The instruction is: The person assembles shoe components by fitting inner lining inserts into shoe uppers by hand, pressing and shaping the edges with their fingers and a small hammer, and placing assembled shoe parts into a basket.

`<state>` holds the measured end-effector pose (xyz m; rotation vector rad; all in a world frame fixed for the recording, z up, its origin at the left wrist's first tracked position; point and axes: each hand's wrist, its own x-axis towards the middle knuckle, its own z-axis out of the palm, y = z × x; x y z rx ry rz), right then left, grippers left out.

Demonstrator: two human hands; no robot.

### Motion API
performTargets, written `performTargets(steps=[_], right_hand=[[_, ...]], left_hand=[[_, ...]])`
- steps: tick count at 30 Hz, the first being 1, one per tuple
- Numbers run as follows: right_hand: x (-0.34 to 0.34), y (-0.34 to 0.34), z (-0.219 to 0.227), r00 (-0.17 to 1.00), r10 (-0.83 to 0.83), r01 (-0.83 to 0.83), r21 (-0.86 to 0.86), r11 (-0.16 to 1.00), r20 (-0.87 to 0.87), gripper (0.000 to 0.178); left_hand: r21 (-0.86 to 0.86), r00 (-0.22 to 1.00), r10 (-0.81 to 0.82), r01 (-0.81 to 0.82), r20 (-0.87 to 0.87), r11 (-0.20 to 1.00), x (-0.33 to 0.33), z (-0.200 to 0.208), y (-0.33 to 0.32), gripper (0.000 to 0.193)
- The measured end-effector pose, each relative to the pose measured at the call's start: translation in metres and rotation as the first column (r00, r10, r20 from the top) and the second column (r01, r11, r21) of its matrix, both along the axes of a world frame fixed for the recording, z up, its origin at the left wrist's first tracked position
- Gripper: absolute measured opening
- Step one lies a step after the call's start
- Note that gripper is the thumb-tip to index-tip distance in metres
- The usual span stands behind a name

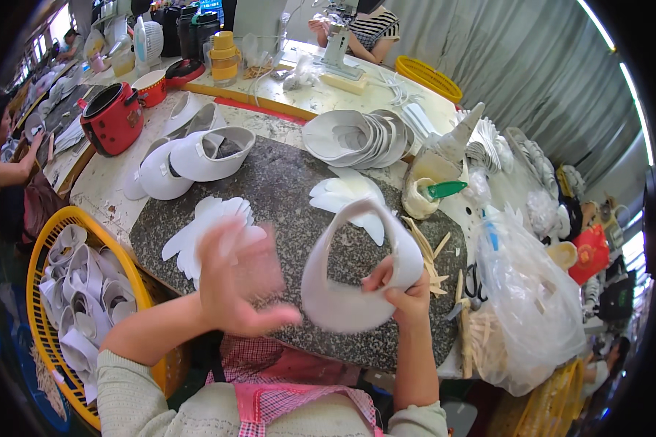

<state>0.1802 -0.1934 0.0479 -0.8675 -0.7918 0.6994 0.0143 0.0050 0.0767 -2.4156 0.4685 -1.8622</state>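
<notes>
My right hand (408,291) pinches the rim of a white shoe upper (351,312), thumb outside and fingers reaching into the opening. The upper is raised over a dark speckled stone slab (288,175). My left hand (233,273) is blurred, its thumb and fingers spread, apart from the upper and with nothing visible in it. Just beyond it lies a fanned pile of white flat pieces (189,240); a second white pile (342,191) sits behind the held upper. White shaped uppers (215,154) rest at the slab's far left, and a nested stack of uppers (353,138) stands at its far edge.
A yellow basket (142,288) of white uppers stands at my left. To the right are a crusted glue pot (418,200), a green-handled tool (447,189), wooden sticks (430,256), scissors (475,282) and a plastic bag (532,306). A red pot (113,120) and sewing machine (337,54) stand farther off; people sit beyond.
</notes>
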Motion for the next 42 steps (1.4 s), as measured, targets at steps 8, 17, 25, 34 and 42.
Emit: performTargets(steps=[8,17,25,34,42], right_hand=[[-0.016,0.002,-0.025,0.969,0.242,-0.246,-0.275,0.930,-0.046,0.029],[-0.028,0.013,-0.059,0.594,-0.420,0.746,-0.274,0.607,0.686,0.016],[-0.076,0.024,-0.031,0.799,-0.476,0.545,-0.105,0.832,0.368,0.043],[-0.057,0.057,-0.032,0.805,-0.311,0.344,-0.030,0.939,-0.505,0.018],[-0.045,0.040,-0.035,0.820,-0.572,0.572,0.035,0.820,-0.001,0.022]], left_hand=[[-0.844,-0.378,-0.755,-0.197,0.535,-0.499,0.019,-0.036,-0.035,0.061],[-0.410,0.729,-0.046,-0.330,-0.683,0.850,0.073,-0.058,0.016,0.045],[-0.288,0.902,0.047,-0.186,-0.428,0.940,0.083,-0.013,-0.021,0.049],[-0.936,0.896,-0.443,0.126,-0.036,0.329,0.079,-0.041,-0.041,0.053],[-0.502,0.805,-0.173,-0.173,-0.568,0.847,0.060,-0.070,-0.012,0.059]])
